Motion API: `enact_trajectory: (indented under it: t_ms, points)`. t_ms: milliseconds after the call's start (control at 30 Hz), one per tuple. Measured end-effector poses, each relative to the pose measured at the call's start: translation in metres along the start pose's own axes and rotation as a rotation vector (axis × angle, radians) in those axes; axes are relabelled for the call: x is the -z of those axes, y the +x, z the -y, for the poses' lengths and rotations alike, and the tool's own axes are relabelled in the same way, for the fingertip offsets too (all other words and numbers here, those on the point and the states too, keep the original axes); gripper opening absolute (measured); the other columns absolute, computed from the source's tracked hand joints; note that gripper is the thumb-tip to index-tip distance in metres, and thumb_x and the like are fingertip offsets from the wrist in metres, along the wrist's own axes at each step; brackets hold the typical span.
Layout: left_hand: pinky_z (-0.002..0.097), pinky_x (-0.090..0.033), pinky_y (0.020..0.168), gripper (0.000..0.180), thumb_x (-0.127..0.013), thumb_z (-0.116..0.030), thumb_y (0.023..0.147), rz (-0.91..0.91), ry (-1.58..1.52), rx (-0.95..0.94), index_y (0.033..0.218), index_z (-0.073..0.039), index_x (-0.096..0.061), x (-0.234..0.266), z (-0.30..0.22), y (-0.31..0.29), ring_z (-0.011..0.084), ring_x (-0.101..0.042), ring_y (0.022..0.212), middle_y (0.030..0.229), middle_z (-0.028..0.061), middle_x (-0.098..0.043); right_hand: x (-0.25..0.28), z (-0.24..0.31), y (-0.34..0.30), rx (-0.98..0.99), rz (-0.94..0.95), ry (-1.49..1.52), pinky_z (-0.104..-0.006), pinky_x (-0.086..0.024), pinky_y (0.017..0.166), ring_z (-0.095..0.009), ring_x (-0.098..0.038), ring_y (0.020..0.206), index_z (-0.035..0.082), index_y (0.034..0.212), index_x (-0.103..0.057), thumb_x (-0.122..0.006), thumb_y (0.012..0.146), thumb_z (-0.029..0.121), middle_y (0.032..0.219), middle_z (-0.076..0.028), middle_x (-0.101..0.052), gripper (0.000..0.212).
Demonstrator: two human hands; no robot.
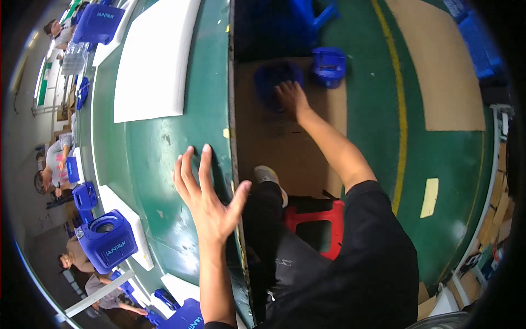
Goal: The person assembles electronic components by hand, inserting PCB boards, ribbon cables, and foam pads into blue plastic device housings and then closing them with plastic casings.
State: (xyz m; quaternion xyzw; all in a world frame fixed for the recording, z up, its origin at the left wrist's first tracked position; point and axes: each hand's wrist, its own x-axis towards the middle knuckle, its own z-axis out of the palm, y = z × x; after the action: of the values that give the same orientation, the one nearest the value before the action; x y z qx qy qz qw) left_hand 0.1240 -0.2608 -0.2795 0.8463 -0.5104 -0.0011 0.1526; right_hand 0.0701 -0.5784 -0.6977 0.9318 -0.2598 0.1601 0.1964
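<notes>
My left hand (211, 205) is spread at the near edge of the green tabletop (159, 148), fingers apart, with nothing in it. My right arm stretches down past the table's edge on the right. At its end my right hand (293, 98) is at a dark blue rounded plastic piece (268, 82), which sits in shadow on a cardboard sheet (318, 142). The fingers look apart over that piece; whether they touch it cannot be made out. Right beside it stands a smaller blue plastic part (329, 67) with a hollow top.
A white foam sheet (156, 60) lies on the tabletop. Blue plastic housings (109, 241) sit on white pads along the table's far side, where several people work. A red stool (334, 230) is by my legs. More cardboard (449, 82) covers the floor past a yellow line (402, 120).
</notes>
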Motion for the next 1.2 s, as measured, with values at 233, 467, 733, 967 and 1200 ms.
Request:
enact_trajectory:
  t_ms: [233,467,733,967,1200]
  points:
    - [0.0642,-0.026,0.13,0.095,-0.083,-0.047,0.082,0.055,0.125,0.109,0.163,-0.008,-0.052,0.009,0.016,-0.002,0.0502,-0.034,0.158,0.169,0.0284,-0.04,-0.066,0.036,0.091,-0.155,0.138,0.459,-0.0461,-0.047,0.105,-0.031,-0.064,0.122,0.008,0.124,-0.068,-0.067,0.097,0.018,0.119,-0.011,-0.07,0.029]
    - [0.0703,-0.028,0.127,0.104,-0.081,-0.054,0.079,0.134,0.217,0.128,0.167,-0.013,-0.043,0.011,0.021,-0.01,0.0543,-0.034,0.158,0.17,0.0318,-0.033,-0.13,0.039,0.096,-0.216,0.209,0.454,-0.0457,-0.047,0.107,-0.029,-0.064,0.122,0.007,0.124,-0.068,-0.067,0.096,0.011,0.119,-0.011,-0.069,0.029]
    - [0.0731,-0.031,0.125,0.1,-0.077,-0.065,0.081,0.16,0.277,0.189,0.165,-0.022,-0.042,0.01,0.015,-0.019,0.0527,-0.035,0.158,0.168,0.0281,-0.033,-0.163,0.046,0.069,-0.237,0.142,0.315,-0.0465,-0.047,0.106,-0.03,-0.066,0.121,0.008,0.119,-0.064,-0.067,0.096,0.015,0.119,-0.011,-0.069,0.024]
    - [0.0703,-0.033,0.124,0.102,-0.075,-0.061,0.082,0.144,0.281,0.147,0.168,-0.021,-0.039,0.01,0.011,-0.027,0.0525,-0.038,0.157,0.17,0.0283,-0.035,-0.158,0.03,0.056,-0.146,0.273,0.333,-0.047,-0.045,0.111,-0.029,-0.063,0.128,0.007,0.141,-0.067,-0.065,0.101,0.016,0.129,-0.012,-0.069,0.041]
    - [0.0684,-0.029,0.126,0.1,-0.074,-0.062,0.087,0.128,0.292,0.102,0.168,-0.013,-0.04,0.009,0.01,-0.038,0.053,-0.038,0.156,0.171,0.0305,-0.035,-0.133,0.056,0.026,-0.087,0.285,0.416,-0.0482,-0.044,0.111,-0.03,-0.065,0.129,0.007,0.143,-0.066,-0.068,0.099,0.017,0.13,-0.013,-0.07,0.045]
